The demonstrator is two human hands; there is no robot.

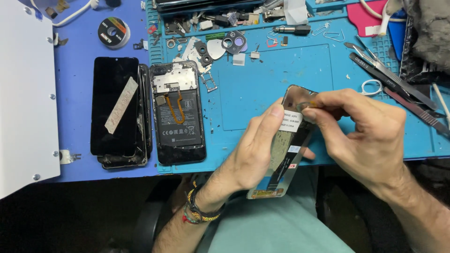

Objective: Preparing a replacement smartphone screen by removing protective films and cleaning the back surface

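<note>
While the opened black phone with its bare battery and orange flex cable (pixel 180 119) lies flat on the blue silicone repair mat (pixel 262 89), the real action is over the lap, just off the front edge of the worktop. The left hand (pixel 253 150) has its grip closed around the long edge of a loose phone screen panel, back side up, silvery with white stickers (pixel 286 145), holding it tilted with the top end pointing at the mat. The right hand (pixel 365 136) pinches thumb and forefinger tight at the panel's top corner, on what looks like a small brownish flex or film tab; too small to say which for sure.

My read: this is the fiddly bit where that little tab gets freed or peeled at the top of the panel. The next move wants a slow, even pull, kept low along the panel. A second black screen with a tape strip (pixel 115 107) sits left of the open phone, and the grey tweezers (pixel 389 77) lie on the mat at the right.
</note>
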